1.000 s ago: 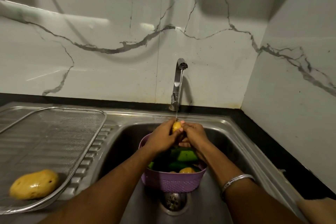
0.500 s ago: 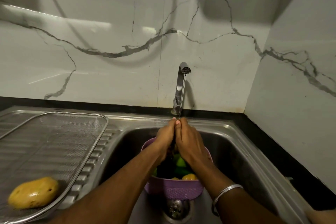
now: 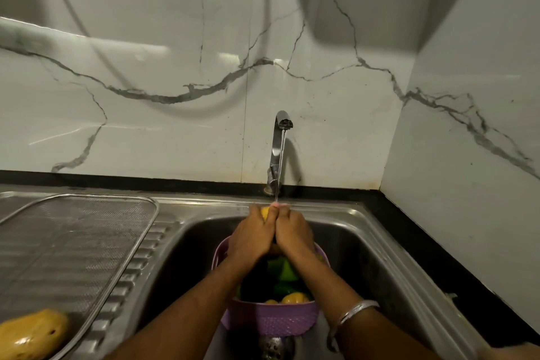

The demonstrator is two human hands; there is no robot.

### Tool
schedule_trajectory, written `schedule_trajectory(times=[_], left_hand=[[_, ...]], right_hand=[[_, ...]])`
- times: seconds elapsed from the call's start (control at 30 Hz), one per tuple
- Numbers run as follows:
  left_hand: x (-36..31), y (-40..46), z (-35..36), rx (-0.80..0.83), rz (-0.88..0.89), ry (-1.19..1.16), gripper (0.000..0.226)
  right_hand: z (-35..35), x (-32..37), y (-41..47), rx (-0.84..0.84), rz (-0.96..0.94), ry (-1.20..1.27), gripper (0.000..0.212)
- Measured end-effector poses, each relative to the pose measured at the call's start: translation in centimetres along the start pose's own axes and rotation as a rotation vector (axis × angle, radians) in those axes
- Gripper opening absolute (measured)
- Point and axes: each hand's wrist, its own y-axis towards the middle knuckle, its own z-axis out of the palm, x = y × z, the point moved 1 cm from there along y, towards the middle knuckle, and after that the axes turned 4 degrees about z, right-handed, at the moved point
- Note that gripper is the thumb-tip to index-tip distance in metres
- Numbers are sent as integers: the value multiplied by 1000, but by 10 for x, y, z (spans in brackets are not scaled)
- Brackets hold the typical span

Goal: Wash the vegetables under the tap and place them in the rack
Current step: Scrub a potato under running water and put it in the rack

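Observation:
Both hands meet under the running tap (image 3: 279, 149) and wrap a small yellow vegetable (image 3: 264, 212), of which only a sliver shows between the fingers. My left hand (image 3: 251, 238) curls round its left side. On the right side my right hand (image 3: 293, 235) closes over it. Below them a purple basket (image 3: 270, 320) stands in the sink (image 3: 365, 245) with green and yellow vegetables (image 3: 282, 275) inside. A mesh rack (image 3: 67, 245) lies on the drainboard at left, and one yellow vegetable (image 3: 30, 336) rests at its near corner.
A thin stream of water falls from the spout onto my fingers. The drain (image 3: 273, 348) sits just in front of the basket. A black counter strip (image 3: 423, 242) runs behind and to the right of the sink, and marble walls close in the back and right.
Both hands have kept rubbing the small yellow vegetable under the stream and rose slightly toward the spout. Its yellow skin showed, was covered, and now peeks out again at the left fingertips.

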Motion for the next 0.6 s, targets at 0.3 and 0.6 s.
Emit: schedule_trajectory(times=[0.3,0.6], left_hand=[[-10,-18,-6,203,-461,-510,66],[-12,-19,-8,-80,226,17,36]], right_hand=[[4,-8,-6,-95,-496,-469,25],[-10,-3,-3,338,458,562,50]])
